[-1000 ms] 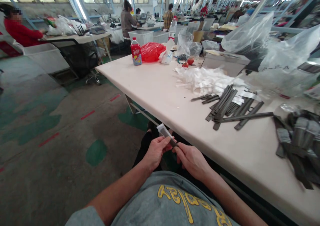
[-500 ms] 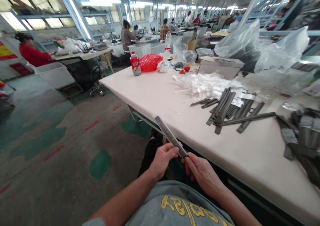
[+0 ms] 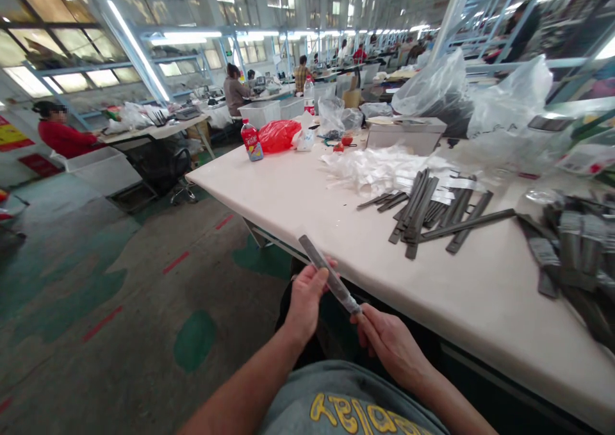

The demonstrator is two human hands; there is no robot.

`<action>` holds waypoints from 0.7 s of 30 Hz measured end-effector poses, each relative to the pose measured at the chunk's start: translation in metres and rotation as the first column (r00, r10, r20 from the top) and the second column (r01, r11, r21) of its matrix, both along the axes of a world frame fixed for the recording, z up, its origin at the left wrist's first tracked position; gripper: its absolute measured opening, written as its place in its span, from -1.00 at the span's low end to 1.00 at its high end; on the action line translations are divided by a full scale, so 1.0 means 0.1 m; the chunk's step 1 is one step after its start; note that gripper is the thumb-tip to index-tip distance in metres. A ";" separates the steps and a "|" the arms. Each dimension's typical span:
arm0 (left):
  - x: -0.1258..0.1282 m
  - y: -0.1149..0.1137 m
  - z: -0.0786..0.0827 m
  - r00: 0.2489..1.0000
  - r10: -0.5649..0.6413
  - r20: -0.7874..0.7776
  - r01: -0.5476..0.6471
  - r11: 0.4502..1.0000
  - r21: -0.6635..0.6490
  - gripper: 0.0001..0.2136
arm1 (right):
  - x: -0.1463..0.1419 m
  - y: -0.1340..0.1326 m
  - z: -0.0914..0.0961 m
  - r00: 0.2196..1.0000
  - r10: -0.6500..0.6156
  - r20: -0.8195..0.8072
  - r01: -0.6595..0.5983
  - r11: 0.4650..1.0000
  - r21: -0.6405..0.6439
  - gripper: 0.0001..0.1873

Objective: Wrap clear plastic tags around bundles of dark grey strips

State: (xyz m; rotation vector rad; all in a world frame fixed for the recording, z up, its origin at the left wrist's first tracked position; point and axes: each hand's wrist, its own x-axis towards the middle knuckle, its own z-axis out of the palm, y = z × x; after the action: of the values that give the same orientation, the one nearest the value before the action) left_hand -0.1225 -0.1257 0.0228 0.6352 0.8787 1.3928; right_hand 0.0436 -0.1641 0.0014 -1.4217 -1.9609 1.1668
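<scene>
A flat dark grey strip (image 3: 313, 252) in a clear plastic sleeve (image 3: 351, 303) is between my two hands, slanting away to the upper left off the table's front edge. My left hand (image 3: 306, 294) is closed on it around the middle, thumb on top. With its fingertips, my right hand (image 3: 388, 334) pinches the near end, where the clear plastic looks bunched. Across the table, a loose heap of similar dark grey strips (image 3: 418, 214) lies partly over white plastic sleeves (image 3: 375, 169).
More dark strips with pale bands (image 3: 571, 249) are piled at the table's right end. Behind stand a grey box (image 3: 406, 134), a red bag (image 3: 278, 136) and a drink bottle (image 3: 252, 141). The white table (image 3: 307, 198) has its left corner near an office chair (image 3: 180, 166).
My left hand has shifted a little left and up along the strip. Clear plastic at the near end now looks bunched, and the strip's far end looks darker. The view has tilted slightly.
</scene>
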 end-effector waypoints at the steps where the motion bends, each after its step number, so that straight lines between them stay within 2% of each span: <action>1: -0.04 0.08 0.04 0.998 0.066 0.023 -0.066 0.998 0.008 -0.67 | 0.01 -0.02 -0.01 1.000 0.000 0.006 0.000 1.000 -0.005 -0.58; 3: -0.06 0.17 0.07 0.992 0.112 0.054 -0.111 0.994 -0.020 -0.68 | 0.01 -0.04 -0.03 1.000 -0.012 0.002 0.012 1.000 -0.011 -0.59; 5: 0.01 0.14 0.02 0.997 0.050 0.052 -0.046 0.996 -0.074 -0.69 | 0.01 -0.04 -0.05 0.999 -0.032 -0.004 0.032 0.999 -0.010 -0.58; 7: 0.13 0.01 -0.08 0.998 -0.042 0.037 0.046 0.993 -0.109 -0.68 | 0.02 -0.02 -0.05 0.999 -0.042 -0.009 0.042 0.999 0.000 -0.57; 9: 0.21 -0.11 -0.14 0.993 -0.114 0.008 0.114 0.987 -0.111 -0.69 | 0.04 -0.01 -0.05 0.999 -0.047 -0.009 0.047 0.999 0.011 -0.56; 11: 0.21 -0.13 -0.13 0.991 -0.131 0.005 0.131 0.988 -0.082 -0.69 | 0.06 -0.01 -0.06 0.999 -0.047 -0.004 0.047 0.999 0.019 -0.57; 14: 0.10 0.05 0.01 0.996 -0.016 0.089 0.020 0.999 -0.039 -0.64 | 0.08 -0.03 -0.07 0.999 -0.047 0.011 0.047 0.999 0.011 -0.57; 17: 0.02 0.26 0.11 0.981 0.139 0.138 -0.129 0.989 -0.077 -0.69 | 0.06 -0.06 -0.10 0.999 -0.043 0.020 0.043 0.999 -0.006 -0.58; 19: 0.05 0.28 0.09 0.979 0.170 0.115 -0.159 0.982 -0.100 -0.73 | 0.04 -0.06 -0.13 0.999 -0.039 0.021 0.039 0.999 -0.009 -0.58; 21: 0.13 0.20 0.02 0.987 0.143 0.075 -0.135 0.986 -0.101 -0.75 | 0.02 -0.07 -0.15 0.999 -0.048 0.020 0.048 0.999 -0.005 -0.58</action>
State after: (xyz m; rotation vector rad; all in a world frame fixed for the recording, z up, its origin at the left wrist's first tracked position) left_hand -0.1100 -0.1053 0.0249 0.4479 0.9327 1.4814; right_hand 0.0457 -0.1710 -0.0135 -1.4799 -1.9280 1.1413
